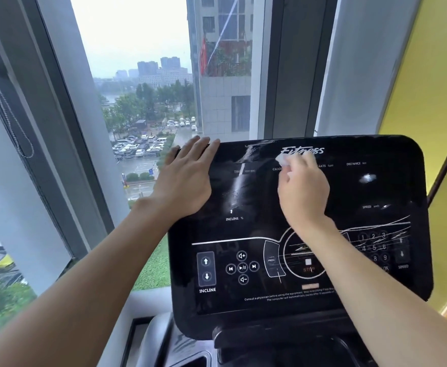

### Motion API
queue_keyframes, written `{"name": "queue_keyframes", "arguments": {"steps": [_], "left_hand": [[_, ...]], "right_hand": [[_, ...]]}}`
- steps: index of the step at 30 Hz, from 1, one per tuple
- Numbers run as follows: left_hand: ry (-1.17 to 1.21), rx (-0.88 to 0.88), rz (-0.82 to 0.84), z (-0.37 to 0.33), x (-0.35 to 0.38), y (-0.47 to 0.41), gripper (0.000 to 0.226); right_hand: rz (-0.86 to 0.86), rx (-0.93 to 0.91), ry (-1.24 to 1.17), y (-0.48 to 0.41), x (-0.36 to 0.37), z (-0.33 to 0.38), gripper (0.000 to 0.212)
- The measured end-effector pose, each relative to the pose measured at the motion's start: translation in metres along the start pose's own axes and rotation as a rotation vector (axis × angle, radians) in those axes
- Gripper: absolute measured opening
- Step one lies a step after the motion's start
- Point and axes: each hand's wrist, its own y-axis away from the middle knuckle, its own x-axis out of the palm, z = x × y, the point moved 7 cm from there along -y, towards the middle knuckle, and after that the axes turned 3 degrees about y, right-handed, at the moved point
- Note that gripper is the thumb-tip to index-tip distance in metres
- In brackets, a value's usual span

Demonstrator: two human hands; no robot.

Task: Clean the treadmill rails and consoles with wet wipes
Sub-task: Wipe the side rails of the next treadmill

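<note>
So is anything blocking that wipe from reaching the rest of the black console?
Hardly anything. The wipe, held in the right hand, lies against the console near its top edge. Only the left hand rests flat on the upper left corner and covers that patch; nothing else visible sits on the console.

Console [264, 197] was placed lower right of frame, window [137, 75] behind. Left hand [185, 178] was laid on its upper-left corner, wipe [283, 158] beneath right hand [303, 189] at top centre.
</note>
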Motion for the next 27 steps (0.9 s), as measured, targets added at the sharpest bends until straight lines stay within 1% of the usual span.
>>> {"name": "queue_keyframes", "arguments": {"steps": [1,2,4,5,6,8,9,10,12,13,14,15,16,17,18,19,21,22,23,25,26,27], "left_hand": [[0.002,0.004,-0.005,-0.001,0.0,0.0,0.071],[0.003,0.008,-0.011,-0.001,0.0,0.001,0.071],[0.01,0.018,-0.018,0.0,-0.001,0.003,0.071],[0.019,0.025,-0.021,0.001,-0.001,0.005,0.071],[0.031,0.032,-0.029,0.003,-0.002,0.007,0.072],[0.065,0.043,-0.049,0.007,-0.004,0.01,0.072],[0.081,0.044,-0.06,0.007,-0.004,0.011,0.072],[0.093,0.045,-0.065,0.008,-0.005,0.012,0.073],[0.114,0.043,-0.068,0.008,-0.005,0.013,0.073],[0.123,0.039,-0.068,0.008,-0.006,0.014,0.074],[0.13,0.034,-0.067,0.009,-0.006,0.015,0.074],[0.136,0.027,-0.067,0.009,-0.006,0.016,0.075],[0.141,0.021,-0.068,0.008,-0.006,0.017,0.075],[0.145,0.017,-0.073,0.008,-0.006,0.017,0.076],[0.15,0.014,-0.078,0.008,-0.006,0.017,0.076],[0.157,0.014,-0.081,0.008,-0.006,0.018,0.075],[0.176,0.019,-0.085,0.008,-0.007,0.018,0.075],[0.187,0.02,-0.085,0.01,-0.007,0.018,0.075],[0.196,0.02,-0.084,0.011,-0.007,0.019,0.075],[0.211,0.015,-0.085,0.012,-0.007,0.019,0.075],[0.215,0.011,-0.086,0.012,-0.007,0.019,0.075],[0.221,0.011,-0.085,0.012,-0.007,0.018,0.075]], "right_hand": [[-0.013,-0.005,0.004,0.004,0.0,0.006,0.024],[-0.016,-0.118,0.025,0.014,0.003,0.022,0.024],[0.006,-0.476,0.094,0.043,0.008,0.049,0.026],[0.011,-0.532,0.103,0.046,0.007,0.047,0.026],[-0.002,-0.472,0.088,0.043,0.005,0.036,0.026],[-0.082,-0.189,0.004,0.042,-0.003,0.006,0.028],[-0.088,-0.147,0.002,0.049,-0.004,0.006,0.028],[-0.066,-0.23,0.036,0.061,-0.002,0.018,0.026],[0.006,-0.54,0.108,0.087,0.006,0.042,0.023],[0.025,-0.601,0.113,0.085,0.006,0.042,0.023],[0.035,-0.559,0.108,0.074,0.006,0.036,0.023],[0.025,-0.425,0.08,0.059,0.006,0.025,0.024],[-0.005,-0.253,0.034,0.045,0.004,0.013,0.026],[-0.021,-0.141,0.002,0.038,0.004,0.009,0.028],[-0.016,-0.15,-0.013,0.036,0.007,0.018,0.029],[0.006,-0.275,-0.003,0.042,0.011,0.037,0.028],[0.035,-0.644,0.053,0.06,0.014,0.066,0.027],[0.042,-0.709,0.073,0.055,0.012,0.067,0.026],[0.036,-0.654,0.077,0.044,0.01,0.061,0.025],[-0.023,-0.383,0.025,0.027,0.006,0.043,0.024],[-0.025,-0.351,0.016,0.032,0.006,0.045,0.025],[0.0,-0.444,0.038,0.045,0.01,0.057,0.025]]}}
